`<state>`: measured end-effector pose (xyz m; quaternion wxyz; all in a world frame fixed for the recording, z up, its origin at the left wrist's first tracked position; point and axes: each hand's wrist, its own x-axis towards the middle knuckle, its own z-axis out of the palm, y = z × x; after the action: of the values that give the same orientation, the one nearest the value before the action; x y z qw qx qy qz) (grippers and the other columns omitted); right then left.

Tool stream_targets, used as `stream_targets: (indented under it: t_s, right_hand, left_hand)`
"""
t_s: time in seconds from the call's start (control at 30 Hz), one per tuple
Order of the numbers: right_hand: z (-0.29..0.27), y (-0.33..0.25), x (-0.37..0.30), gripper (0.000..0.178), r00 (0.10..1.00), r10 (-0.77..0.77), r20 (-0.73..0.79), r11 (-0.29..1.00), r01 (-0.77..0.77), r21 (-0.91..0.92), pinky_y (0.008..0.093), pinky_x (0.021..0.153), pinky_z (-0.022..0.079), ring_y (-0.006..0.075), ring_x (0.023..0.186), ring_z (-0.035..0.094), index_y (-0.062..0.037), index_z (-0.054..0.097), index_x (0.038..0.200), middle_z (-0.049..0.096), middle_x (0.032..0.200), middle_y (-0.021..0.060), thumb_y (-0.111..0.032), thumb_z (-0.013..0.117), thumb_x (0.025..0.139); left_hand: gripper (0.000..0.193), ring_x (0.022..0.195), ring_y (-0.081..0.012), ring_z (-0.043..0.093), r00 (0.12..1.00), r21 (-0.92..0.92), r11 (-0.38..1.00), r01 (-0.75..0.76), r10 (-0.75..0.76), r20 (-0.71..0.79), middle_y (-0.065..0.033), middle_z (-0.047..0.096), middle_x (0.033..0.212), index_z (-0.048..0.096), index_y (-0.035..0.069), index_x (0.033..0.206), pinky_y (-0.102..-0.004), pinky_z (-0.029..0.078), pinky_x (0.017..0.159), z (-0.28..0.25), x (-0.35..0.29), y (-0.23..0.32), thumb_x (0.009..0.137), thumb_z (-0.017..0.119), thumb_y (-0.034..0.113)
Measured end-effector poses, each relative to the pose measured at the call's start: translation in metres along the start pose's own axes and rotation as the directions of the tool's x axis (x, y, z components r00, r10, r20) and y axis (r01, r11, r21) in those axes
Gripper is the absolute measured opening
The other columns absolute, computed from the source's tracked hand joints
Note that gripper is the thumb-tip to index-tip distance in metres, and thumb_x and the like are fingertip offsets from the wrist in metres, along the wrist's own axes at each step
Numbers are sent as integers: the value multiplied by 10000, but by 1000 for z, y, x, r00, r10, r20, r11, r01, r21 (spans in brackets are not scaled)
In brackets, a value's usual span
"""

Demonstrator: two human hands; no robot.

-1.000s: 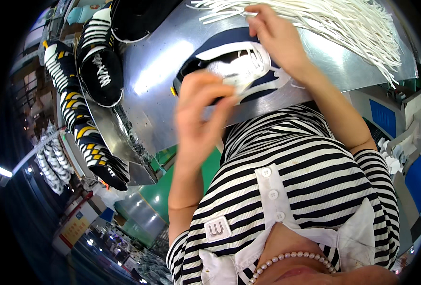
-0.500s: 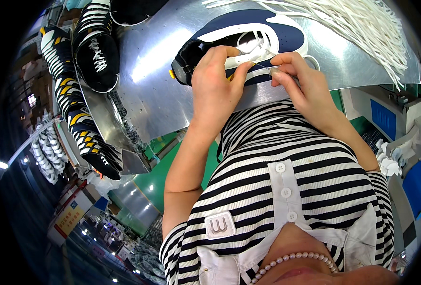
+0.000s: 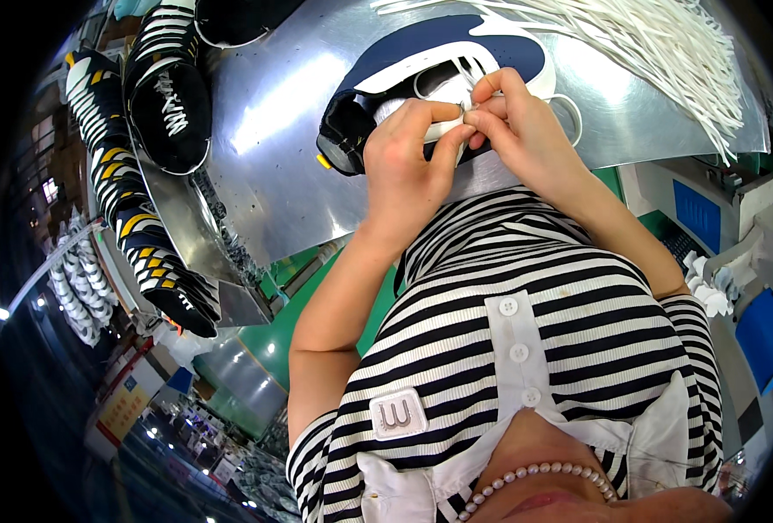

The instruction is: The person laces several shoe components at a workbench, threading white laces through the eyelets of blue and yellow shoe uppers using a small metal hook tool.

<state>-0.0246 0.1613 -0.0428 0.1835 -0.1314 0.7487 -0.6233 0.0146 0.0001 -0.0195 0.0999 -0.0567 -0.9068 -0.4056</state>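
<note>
A navy and white shoe upper (image 3: pixel 513 54) lies on its side on the metal table, with its dark collar opening at the left. White shoelace strands (image 3: pixel 569 109) cross its throat, and one loop hangs out at the right. My left hand (image 3: pixel 408 166) is closed, thumb and fingers pinching the shoe's white eyelet edge. Against those fingertips my right hand (image 3: pixel 526 131) is closed in a pinch on the lace. The fingers partly hide the exact spot where lace and eyelet meet.
A heap of loose white laces (image 3: pixel 665 61) spreads over the table's (image 3: pixel 273 174) far right. Black laced shoes (image 3: pixel 170 118) stand at the left edge, beside a long row of striped shoe uppers (image 3: pixel 112 174). Blue panels (image 3: pixel 698 213) show at the right.
My right hand has moved left, up against my left fingertips. The thin strand stretched between the hands before no longer shows. The shoe has tilted slightly.
</note>
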Motion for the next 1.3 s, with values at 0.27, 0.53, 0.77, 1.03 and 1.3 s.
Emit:
stream_targets:
  t_s: [0.27,0.53,0.77,1.03,1.3]
  right_hand:
    - [-55,-49,-7,163,992,-112,58,930,125,-345,313,570,494,231,666,657,-76,628,1002,679,751,76,-103,662,845]
    - [-31,-39,32,204,854,-170,491,805,408,-430,376,711,528,317,797,679,-47,682,1017,711,856,121,-138,622,845]
    - [-50,-68,37,134,937,-346,52,926,332,183,254,721,527,105,809,669,0,675,1022,726,883,47,-70,629,918]
    - [-27,-42,43,82,976,-88,201,980,49,190,225,793,482,88,822,623,-22,656,949,661,856,19,-85,662,896]
    - [-17,-30,46,120,972,-60,227,998,62,-2,208,779,431,72,843,543,-17,644,977,605,946,-20,-113,628,907]
  left_hand:
    - [177,701,-294,579,967,144,957,-251,255,-6,-109,595,776,608,31,871,-353,457,613,-1,-13,-3,759,737,-14]
    - [227,694,-274,577,890,173,878,-446,456,-22,-88,595,777,599,32,863,-352,466,595,-2,-22,-9,716,759,-37]
    - [196,661,-285,556,949,23,949,-314,312,45,-105,581,764,604,27,843,-365,442,586,-6,-13,-3,734,756,-32]
    - [722,773,-250,653,976,-364,906,216,-205,68,-196,643,949,314,-8,1368,-336,521,714,-18,-5,6,838,764,182]
    - [413,795,-83,633,937,-210,922,325,-344,-62,-69,677,871,545,-22,1186,-214,503,704,-8,2,0,850,752,100]
